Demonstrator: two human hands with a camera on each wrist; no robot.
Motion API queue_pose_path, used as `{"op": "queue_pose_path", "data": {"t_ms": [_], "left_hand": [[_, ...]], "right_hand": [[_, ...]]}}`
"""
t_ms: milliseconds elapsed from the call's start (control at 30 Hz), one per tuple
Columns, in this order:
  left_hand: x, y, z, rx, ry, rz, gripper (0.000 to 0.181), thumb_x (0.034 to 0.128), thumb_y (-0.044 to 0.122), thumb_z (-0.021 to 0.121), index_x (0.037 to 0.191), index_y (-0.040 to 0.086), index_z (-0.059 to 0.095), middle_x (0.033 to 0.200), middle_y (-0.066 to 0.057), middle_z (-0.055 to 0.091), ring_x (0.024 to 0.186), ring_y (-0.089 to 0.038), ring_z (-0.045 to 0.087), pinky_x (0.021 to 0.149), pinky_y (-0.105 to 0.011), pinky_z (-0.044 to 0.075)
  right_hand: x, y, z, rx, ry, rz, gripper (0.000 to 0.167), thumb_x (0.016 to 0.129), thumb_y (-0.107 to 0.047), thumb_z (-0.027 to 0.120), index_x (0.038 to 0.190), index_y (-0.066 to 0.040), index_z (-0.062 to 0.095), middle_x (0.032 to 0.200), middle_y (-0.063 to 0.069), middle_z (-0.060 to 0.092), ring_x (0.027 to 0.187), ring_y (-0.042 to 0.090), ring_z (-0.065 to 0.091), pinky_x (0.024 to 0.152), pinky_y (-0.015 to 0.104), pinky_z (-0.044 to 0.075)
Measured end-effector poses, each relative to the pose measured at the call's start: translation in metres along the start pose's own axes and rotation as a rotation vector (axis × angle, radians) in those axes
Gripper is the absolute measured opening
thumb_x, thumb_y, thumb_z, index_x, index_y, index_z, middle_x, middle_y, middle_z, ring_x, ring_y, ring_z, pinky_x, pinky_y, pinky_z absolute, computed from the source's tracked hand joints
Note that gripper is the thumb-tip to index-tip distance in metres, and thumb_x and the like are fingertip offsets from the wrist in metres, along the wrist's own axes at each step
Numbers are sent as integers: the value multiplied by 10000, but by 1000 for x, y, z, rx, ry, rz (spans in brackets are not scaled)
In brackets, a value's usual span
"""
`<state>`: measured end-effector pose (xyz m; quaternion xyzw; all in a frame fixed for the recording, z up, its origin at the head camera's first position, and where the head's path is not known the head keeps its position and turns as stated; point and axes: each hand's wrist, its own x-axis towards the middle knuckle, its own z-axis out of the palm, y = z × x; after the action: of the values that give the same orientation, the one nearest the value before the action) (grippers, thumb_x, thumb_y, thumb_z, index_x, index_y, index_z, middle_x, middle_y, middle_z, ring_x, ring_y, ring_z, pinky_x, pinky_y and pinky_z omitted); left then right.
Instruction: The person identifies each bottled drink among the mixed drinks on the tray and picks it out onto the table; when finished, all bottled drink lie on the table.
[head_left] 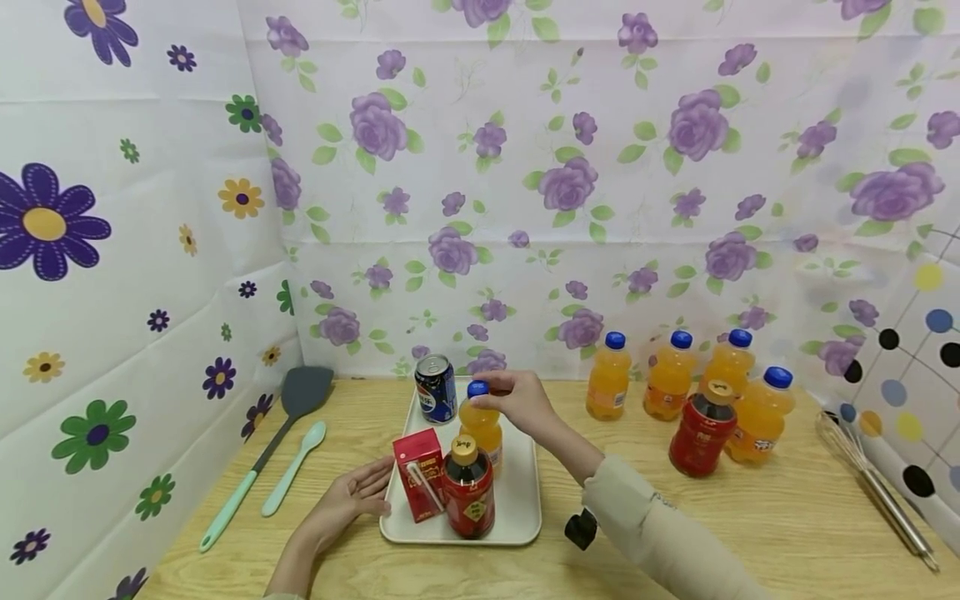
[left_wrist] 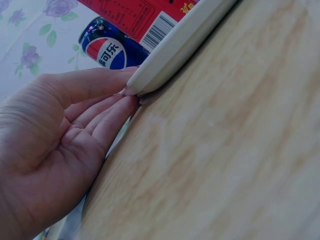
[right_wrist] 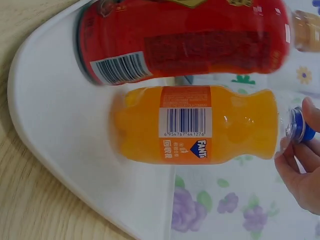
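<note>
My right hand [head_left: 517, 404] pinches the blue cap of an orange Fanta bottle [right_wrist: 200, 125], which is upright over the white tray [head_left: 517, 508]. Whether its base touches the tray I cannot tell. With fairly straight fingers, my left hand [head_left: 348, 500] touches the tray's left rim [left_wrist: 170, 57]. A dark drink bottle with a red label [head_left: 470, 496] stands at the tray's front, beside a red drink carton [head_left: 420, 483] with a white straw on its side. At the back stands a blue Pepsi can [head_left: 436, 392].
Several orange bottles [head_left: 609, 379] and another red-labelled bottle [head_left: 701, 433] stand right of the tray. A whisk [head_left: 877, 492] lies at the far right. A grey-headed spatula [head_left: 273, 442] and a pale green spoon [head_left: 294, 468] lie left. Floral sheets [head_left: 487, 208] hang behind the wooden table [head_left: 592, 558].
</note>
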<state>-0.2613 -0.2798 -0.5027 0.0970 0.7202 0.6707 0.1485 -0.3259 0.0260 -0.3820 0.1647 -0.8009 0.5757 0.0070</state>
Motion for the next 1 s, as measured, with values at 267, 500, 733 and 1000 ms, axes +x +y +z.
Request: {"op": "queue_pose_path", "data": {"t_ms": [267,500,733,1000], "left_hand": [[-1,-3,0,-6,-7,-5,820,869,5,676,1523,-84,188,1572,-293,196,1459,-405,217,1069,-179,461],[1,-3,-1,-10,1,-4,822,863,-4,678,1524,-79,195,1573,-289,198,1458,-396,228,1068,-184,464],[-1,1,0,-11,6,-18,823,865,-5,675,1527,-73,192,1575,-287,198,1463,-404,203,1076,-185,455],[1,1,0,-14,5,-13,829,860,-15,678,1525,-79,188,1575,-280,195,1461,-399,203,1076,-184,453]], "right_hand": [[-10,-1,-40,26,30,56,422,849,-200,759,1247,-84,680,1201,134,708,1074,242,687,970,382,578],[-17,2,-90,-10,101,41,441,873,-226,737,1277,-71,655,1214,157,696,1033,163,689,944,315,587],[-39,13,-134,-123,153,72,466,888,-285,716,1307,-97,639,1244,157,682,1067,171,669,908,236,586],[-60,33,-168,-215,201,158,572,878,-423,698,1334,-87,613,1303,165,646,953,61,646,776,236,597]]}}
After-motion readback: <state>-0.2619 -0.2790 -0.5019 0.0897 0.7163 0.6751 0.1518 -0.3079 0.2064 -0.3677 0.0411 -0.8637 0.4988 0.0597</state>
